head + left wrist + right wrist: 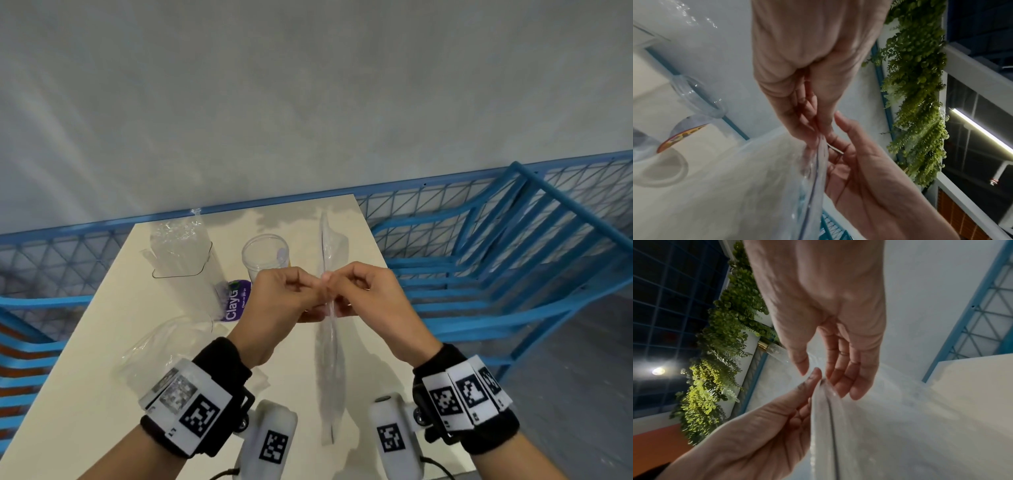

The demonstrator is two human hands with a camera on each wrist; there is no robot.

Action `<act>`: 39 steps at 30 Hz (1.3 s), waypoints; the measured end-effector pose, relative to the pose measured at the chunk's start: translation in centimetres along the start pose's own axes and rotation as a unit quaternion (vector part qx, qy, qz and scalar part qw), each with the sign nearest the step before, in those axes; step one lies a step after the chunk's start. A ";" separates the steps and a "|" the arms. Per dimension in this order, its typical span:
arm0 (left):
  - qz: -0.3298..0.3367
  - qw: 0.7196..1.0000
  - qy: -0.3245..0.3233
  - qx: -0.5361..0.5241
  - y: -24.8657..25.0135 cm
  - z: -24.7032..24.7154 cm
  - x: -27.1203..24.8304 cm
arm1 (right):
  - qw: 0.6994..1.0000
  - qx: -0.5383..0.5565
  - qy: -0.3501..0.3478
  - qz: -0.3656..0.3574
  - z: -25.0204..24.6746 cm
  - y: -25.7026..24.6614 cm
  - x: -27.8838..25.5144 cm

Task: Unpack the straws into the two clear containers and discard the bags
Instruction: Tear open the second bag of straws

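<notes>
Where hands meet: left hand [284, 294] and right hand [363, 291] pinch clear bag [329, 359] top edge, frame centre.
Bag: hangs edge-on over table [85, 394].
Round container [266, 255]: upper centre.
Square container [181, 253]: upper left.

Blue chairs [507, 260], grey wall [308, 102]

Right hand [824, 318] and left hand [764, 431], fingertips pinching clear bag's [869, 434] top edge, greenery [715, 369] behind.
</notes>
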State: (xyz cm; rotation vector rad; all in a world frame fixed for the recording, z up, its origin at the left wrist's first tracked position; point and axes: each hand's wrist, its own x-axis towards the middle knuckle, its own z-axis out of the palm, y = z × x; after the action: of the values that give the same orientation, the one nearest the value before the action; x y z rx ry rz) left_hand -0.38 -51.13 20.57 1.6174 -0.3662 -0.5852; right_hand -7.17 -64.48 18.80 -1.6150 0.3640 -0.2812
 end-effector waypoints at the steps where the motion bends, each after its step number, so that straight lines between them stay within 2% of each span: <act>1: -0.004 1.000 -0.008 -0.009 0.0 -0.1 0.0 | 1.000 -0.005 0.006 0.001 0.0 0.0 0.1; 6: -0.018 0.997 -0.058 -0.051 0.4 -0.4 -0.1 | 0.999 -0.036 0.020 -0.003 -0.6 -0.1 0.2; 12: -0.015 1.000 0.012 -0.013 0.3 0.4 0.0 | 0.997 -0.071 -0.014 -0.009 -0.6 -0.9 -0.2; 15: -0.010 1.000 0.006 0.000 0.3 0.1 0.0 | 0.994 -0.103 -0.028 -0.015 -0.7 -1.1 -0.3; 17: 0.009 0.999 -0.003 0.040 0.3 0.1 -0.1 | 0.992 -0.127 -0.019 -0.016 -0.4 -1.2 -0.6; 18: 0.036 0.995 0.007 0.095 0.2 0.2 -0.3 | 0.985 -0.168 0.000 -0.030 -0.1 -1.2 -0.7; 20: 0.107 0.959 0.055 0.256 0.0 0.7 -0.4 | 0.952 -0.293 0.061 -0.071 0.8 -0.8 -0.8; 21: 0.129 0.938 0.074 0.313 -0.2 0.8 -0.5 | 0.933 -0.337 0.093 -0.081 1.1 -0.6 -0.8; 22: 0.136 0.932 0.083 0.326 -0.3 0.8 -0.6 | 0.925 -0.355 0.110 -0.083 1.3 -0.5 -0.8; 24: 0.140 0.940 0.076 0.302 -0.3 0.7 -0.7 | 0.938 -0.331 0.084 -0.065 1.2 -0.3 -0.7; 26: 0.151 0.939 0.065 0.301 -0.2 0.7 -1.0 | 0.954 -0.299 0.021 -0.032 0.7 -0.4 -0.9; 27: 0.168 0.929 0.058 0.323 -0.1 0.5 -1.2 | 0.955 -0.296 0.007 -0.029 0.5 -0.6 -0.9; 28: 0.201 0.905 0.056 0.371 -0.1 0.5 -1.4 | 0.952 -0.304 0.009 -0.042 0.2 -0.6 -0.8; 29: 0.250 0.856 0.061 0.448 -0.1 0.4 -1.6 | 0.944 -0.324 0.019 -0.064 -0.1 -0.8 -0.7; 31: 0.314 0.739 0.065 0.592 0.2 0.3 -1.4 | 0.923 -0.367 0.021 -0.109 -0.4 -1.1 -0.6; 32: 0.314 0.695 0.046 0.645 0.4 0.3 -1.1 | 0.915 -0.382 0.010 -0.125 -0.4 -1.2 -0.6; 33: 0.290 0.668 0.011 0.685 0.8 0.3 -1.0 | 0.911 -0.389 -0.001 -0.138 -0.3 -1.3 -0.6; 34: 0.253 0.656 -0.025 0.711 1.4 0.4 -0.8 | 0.911 -0.386 -0.001 -0.146 -0.2 -1.2 -0.5; 36: 0.191 0.657 -0.065 0.726 2.3 0.2 0.0 | 0.913 -0.379 0.031 -0.147 0.0 -0.9 -0.4; 37: 0.174 0.675 -0.073 0.713 2.5 0.0 0.5 | 0.910 -0.388 0.049 -0.139 0.2 -0.7 -0.5; 39: 0.181 0.734 -0.064 0.652 2.3 -0.1 1.1 | 0.895 -0.437 0.040 -0.080 0.7 -0.1 -0.7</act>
State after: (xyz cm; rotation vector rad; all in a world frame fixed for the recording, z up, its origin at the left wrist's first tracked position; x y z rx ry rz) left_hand 0.82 -51.93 22.72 2.7237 -1.3876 -0.0422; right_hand -7.58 -63.56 18.86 -2.5377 0.4538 -0.3312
